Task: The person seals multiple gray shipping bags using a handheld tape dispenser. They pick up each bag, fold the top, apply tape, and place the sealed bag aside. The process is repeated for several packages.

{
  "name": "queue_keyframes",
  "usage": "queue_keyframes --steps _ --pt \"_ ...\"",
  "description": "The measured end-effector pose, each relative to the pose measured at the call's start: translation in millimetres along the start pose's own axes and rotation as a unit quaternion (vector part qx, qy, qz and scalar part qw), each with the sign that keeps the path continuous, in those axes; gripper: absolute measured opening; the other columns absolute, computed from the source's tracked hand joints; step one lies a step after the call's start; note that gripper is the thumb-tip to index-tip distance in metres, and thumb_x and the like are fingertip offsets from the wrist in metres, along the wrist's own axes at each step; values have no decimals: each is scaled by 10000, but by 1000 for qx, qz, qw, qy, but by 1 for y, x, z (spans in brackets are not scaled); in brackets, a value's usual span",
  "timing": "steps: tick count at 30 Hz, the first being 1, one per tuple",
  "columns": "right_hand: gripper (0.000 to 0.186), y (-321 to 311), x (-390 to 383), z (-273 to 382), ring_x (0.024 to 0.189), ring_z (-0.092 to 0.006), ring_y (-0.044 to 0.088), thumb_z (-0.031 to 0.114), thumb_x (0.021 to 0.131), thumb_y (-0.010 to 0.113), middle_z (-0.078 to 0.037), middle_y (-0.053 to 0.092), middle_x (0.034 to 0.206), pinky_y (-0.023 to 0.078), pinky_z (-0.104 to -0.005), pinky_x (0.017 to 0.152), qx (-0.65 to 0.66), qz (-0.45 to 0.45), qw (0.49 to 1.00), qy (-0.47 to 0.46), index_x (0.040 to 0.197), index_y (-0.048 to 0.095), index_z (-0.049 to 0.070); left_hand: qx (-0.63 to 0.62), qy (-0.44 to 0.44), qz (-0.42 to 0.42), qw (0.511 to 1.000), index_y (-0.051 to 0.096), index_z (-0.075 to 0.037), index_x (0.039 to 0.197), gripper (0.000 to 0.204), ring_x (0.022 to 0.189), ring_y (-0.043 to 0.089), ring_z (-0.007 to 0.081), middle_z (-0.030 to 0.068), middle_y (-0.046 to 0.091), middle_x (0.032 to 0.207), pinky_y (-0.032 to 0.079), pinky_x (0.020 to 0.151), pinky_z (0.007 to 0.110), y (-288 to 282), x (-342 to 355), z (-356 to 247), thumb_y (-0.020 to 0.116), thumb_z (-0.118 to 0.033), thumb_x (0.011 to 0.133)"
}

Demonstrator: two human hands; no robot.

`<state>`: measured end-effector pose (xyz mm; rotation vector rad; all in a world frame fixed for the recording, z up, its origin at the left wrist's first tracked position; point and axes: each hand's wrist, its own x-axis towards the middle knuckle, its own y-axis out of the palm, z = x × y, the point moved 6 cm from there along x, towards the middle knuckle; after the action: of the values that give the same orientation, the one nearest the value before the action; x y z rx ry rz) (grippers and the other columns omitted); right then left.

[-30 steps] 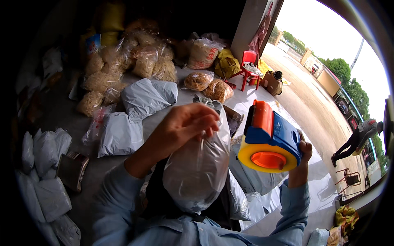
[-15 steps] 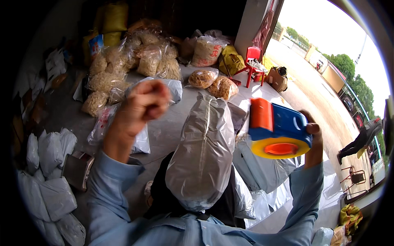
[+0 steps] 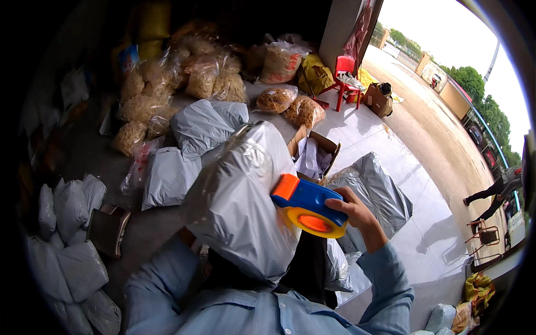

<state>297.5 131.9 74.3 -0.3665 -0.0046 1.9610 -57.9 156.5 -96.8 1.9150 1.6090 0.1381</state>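
A full grey plastic mailing bag (image 3: 237, 195) stands tilted in front of my body, its shiny surface creased. My right hand (image 3: 355, 211) grips a blue tape dispenser (image 3: 315, 202) with an orange front and a yellow roll. The dispenser's orange end is against or very near the bag's right side. Only a sliver of my left hand (image 3: 187, 237) shows at the bag's lower left, and the bag hides its fingers.
Grey filled bags (image 3: 204, 125) lie ahead, with an open carton (image 3: 314, 153) of papers beyond. More grey parcels (image 3: 81, 268) pile at left, beside a dark boxy device (image 3: 108, 230). Clear sacks (image 3: 148, 100) and a red chair (image 3: 344, 78) stand farther back; a person (image 3: 499, 190) is outside.
My left hand has dropped from above the floor to behind the bag. The right hand has brought the dispenser left and down to the bag, which has turned and tilted left.
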Motion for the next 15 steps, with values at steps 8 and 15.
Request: queue_keyframes --steps 8,15 --pt "609 59 70 52 639 -146 592 502 702 664 -99 611 724 459 -244 576 -142 53 987 -63 836 630 -91 625 254 47 737 377 -114 1338 442 1237 385 269 188 361 1361 318 990 318 94 -53 -172 379 -323 949" --pt "567 108 51 92 587 -116 516 501 721 668 -46 547 646 395 -251 516 -205 178 956 -111 811 631 -57 750 152 -123 631 224 -211 1401 540 1255 294 426 273 177 1408 300 1006 416 27 -29 -112 331 -450 929"
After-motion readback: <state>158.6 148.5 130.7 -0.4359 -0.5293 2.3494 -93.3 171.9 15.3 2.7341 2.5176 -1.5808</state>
